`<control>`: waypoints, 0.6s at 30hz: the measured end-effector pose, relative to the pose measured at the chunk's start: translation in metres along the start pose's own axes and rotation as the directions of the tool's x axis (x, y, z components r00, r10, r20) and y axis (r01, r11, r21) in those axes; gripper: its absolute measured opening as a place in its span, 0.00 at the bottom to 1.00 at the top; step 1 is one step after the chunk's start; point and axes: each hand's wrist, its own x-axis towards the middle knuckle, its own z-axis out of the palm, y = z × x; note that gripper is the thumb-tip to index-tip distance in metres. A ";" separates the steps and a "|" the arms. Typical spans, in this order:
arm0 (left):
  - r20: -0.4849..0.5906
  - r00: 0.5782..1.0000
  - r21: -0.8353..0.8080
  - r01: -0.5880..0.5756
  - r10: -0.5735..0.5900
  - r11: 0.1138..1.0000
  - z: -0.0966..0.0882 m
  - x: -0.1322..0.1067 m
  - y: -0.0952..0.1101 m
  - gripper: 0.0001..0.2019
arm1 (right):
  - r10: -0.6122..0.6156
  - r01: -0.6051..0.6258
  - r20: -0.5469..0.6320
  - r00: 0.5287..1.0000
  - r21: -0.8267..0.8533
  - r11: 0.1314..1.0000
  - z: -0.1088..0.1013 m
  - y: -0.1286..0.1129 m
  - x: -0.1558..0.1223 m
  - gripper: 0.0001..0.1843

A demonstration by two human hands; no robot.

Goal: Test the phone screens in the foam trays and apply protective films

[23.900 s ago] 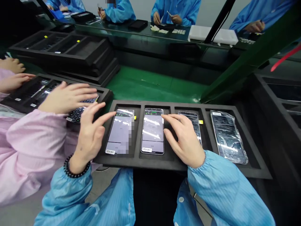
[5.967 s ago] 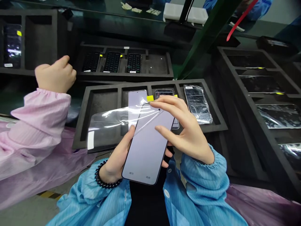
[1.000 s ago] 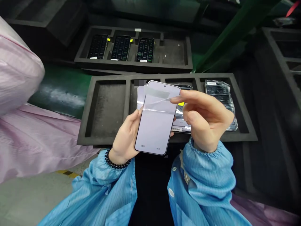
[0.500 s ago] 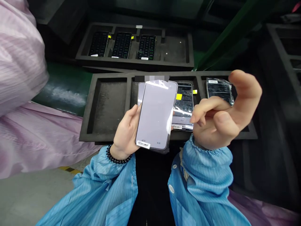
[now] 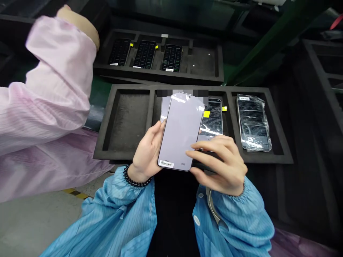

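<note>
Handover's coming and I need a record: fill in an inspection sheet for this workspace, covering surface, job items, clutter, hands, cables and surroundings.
Surface: black tray with four compartments.
Job items: held phone, screen lit, barcode label at its lower left; film-wrapped phone in the rightmost compartment; two other phones partly hidden.
Clutter: yellow tabs by the phones.
Hands: left hand grips the held phone; right hand has fingers over its lower right, contact unclear.
Cables: nothing seen.
Surroundings: second tray behind, with three dark phones; co-worker's pink sleeve at left.
</note>
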 end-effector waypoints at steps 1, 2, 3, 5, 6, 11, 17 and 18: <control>-0.004 1.000 0.011 -0.008 0.008 1.000 -0.001 -0.003 0.003 0.24 | 0.029 -0.029 -0.028 0.999 0.006 1.000 -0.004 0.003 -0.004 0.12; -0.009 1.000 0.032 -0.022 0.022 0.999 -0.003 -0.007 0.008 0.24 | 0.062 -0.061 -0.056 0.996 0.010 0.998 -0.008 0.006 -0.009 0.14; -0.021 0.999 0.066 -0.043 0.044 0.997 -0.006 -0.012 0.015 0.25 | 0.097 -0.096 -0.080 0.992 0.013 0.995 -0.012 0.009 -0.013 0.15; -0.076 0.989 0.170 -0.113 0.127 0.979 -0.012 -0.024 0.031 0.26 | 0.157 -0.156 -0.107 0.982 0.020 0.988 -0.019 0.012 -0.020 0.17; -0.118 0.973 0.239 -0.164 0.196 0.957 -0.015 -0.032 0.040 0.27 | 0.180 -0.179 -0.107 0.978 0.024 0.984 -0.022 0.013 -0.023 0.18; -0.184 0.883 0.558 -0.268 0.432 0.786 -0.032 -0.054 0.077 0.26 | 0.221 -0.220 -0.027 0.975 0.044 0.975 -0.022 0.011 -0.024 0.17; -0.098 0.885 0.713 -0.257 0.455 0.652 -0.056 -0.042 0.082 0.23 | 0.138 -0.142 0.093 0.986 0.040 0.989 -0.006 0.003 0.002 0.14; -0.080 0.852 0.783 -0.268 0.517 0.562 -0.059 -0.042 0.079 0.23 | 0.121 -0.126 0.100 0.988 0.040 0.991 -0.003 0.002 0.007 0.14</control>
